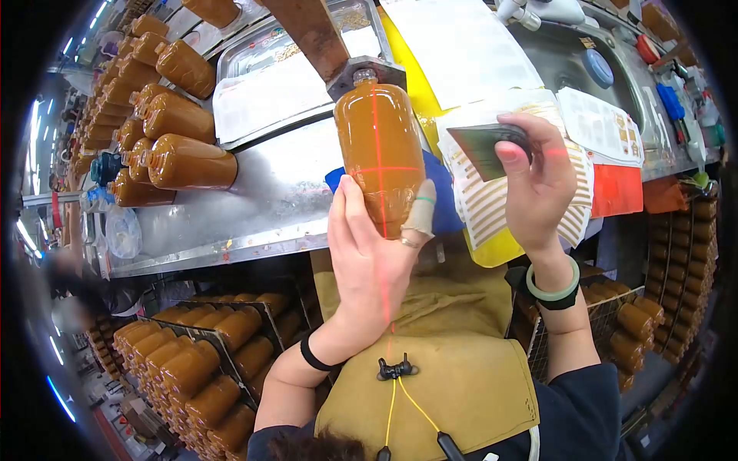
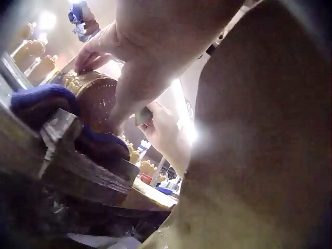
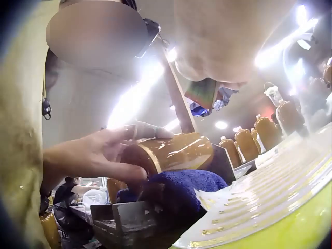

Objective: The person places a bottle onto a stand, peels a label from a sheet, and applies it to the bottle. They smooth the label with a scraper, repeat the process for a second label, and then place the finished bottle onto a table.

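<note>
An amber-brown bottle (image 1: 378, 146) lies with its neck against a metal fitting on a brown bar, red laser lines crossing it. The left hand (image 1: 370, 257) grips its base end, fingers on one side and a covered thumb on the other. In the right wrist view the bottle (image 3: 181, 152) rests over a blue cloth (image 3: 189, 181), the left hand (image 3: 98, 155) round its end. The right hand (image 1: 542, 173) pinches a dark, flat, wedge-shaped scraper (image 1: 488, 150) above a sheet with brown stripes (image 1: 480, 203), apart from the bottle.
Brown bottles (image 1: 192, 161) stand left on the metal table (image 1: 269, 207), near a tray (image 1: 223, 96) with white sheets. A sink (image 1: 565, 58) is at the back right, a red sheet (image 1: 617, 190) at the right. Racks of bottles (image 1: 184, 365) stand below. Another person (image 3: 67, 202) is in the background.
</note>
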